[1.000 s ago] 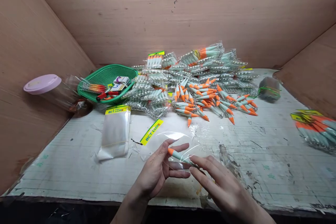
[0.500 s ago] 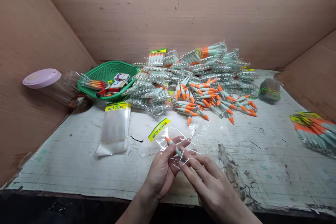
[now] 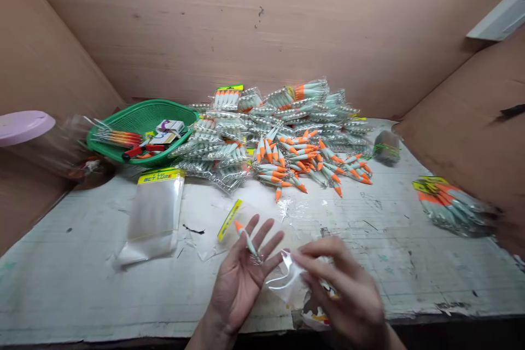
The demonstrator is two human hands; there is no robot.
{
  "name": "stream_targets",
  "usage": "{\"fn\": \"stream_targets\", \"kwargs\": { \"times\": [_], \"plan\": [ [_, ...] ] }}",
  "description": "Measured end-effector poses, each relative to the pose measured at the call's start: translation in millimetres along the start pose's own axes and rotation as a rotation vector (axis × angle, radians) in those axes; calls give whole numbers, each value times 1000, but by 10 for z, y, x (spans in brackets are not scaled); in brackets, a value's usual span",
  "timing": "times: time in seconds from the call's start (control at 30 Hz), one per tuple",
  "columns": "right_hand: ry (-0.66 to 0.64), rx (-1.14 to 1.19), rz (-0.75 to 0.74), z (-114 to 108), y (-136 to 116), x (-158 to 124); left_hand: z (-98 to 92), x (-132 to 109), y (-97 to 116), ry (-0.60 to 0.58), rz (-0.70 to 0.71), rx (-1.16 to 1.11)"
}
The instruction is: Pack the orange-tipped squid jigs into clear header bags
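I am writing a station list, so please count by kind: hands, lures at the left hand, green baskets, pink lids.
Hands: 2, left hand and right hand
Lure at the left hand: 1
Green basket: 1
Pink lid: 1
Total: 5

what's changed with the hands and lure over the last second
The right hand has moved away from the hook end of the orange-tipped lure and pinches clear plastic to its lower right. The left hand has opened wider, the lure tilted more steeply over it. The view turned right. The green basket, bag stack and loose lures stayed put.
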State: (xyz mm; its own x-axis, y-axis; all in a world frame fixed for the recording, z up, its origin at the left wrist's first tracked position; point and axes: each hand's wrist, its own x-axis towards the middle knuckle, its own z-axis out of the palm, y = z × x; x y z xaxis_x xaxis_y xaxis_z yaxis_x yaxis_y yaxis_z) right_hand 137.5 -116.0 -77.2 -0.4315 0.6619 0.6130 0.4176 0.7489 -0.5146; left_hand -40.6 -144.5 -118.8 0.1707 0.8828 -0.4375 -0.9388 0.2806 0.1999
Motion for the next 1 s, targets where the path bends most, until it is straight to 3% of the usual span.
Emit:
{"fn": "stream_targets", "kwargs": {
  "times": [0.1, 0.17, 0.27, 0.37, 0.63, 0.83, 1.0],
  "plan": [
    [180, -237, 276, -272, 544, 79, -122, 40, 87, -143, 25, -67],
    [113, -381, 489, -384, 986, 138, -179, 51, 113, -341, 8, -77],
    [112, -441, 581, -403, 1526, 243, -172, 39, 86, -585, 20, -98],
    [138, -465, 655, -323, 1826, 364, -84, 15, 21, -604, 20, -91],
    [80, -373, 794, -255, 2012, 474, -27, 77, -11, -365, 116, -100],
    [87, -188, 902, -382, 1958, 356, -67, 108, -29, -436, 43, -128],
    [26, -39, 893, -596, 1849, 212, -67, 62, 0, -477, 1, -136]
  ]
}}
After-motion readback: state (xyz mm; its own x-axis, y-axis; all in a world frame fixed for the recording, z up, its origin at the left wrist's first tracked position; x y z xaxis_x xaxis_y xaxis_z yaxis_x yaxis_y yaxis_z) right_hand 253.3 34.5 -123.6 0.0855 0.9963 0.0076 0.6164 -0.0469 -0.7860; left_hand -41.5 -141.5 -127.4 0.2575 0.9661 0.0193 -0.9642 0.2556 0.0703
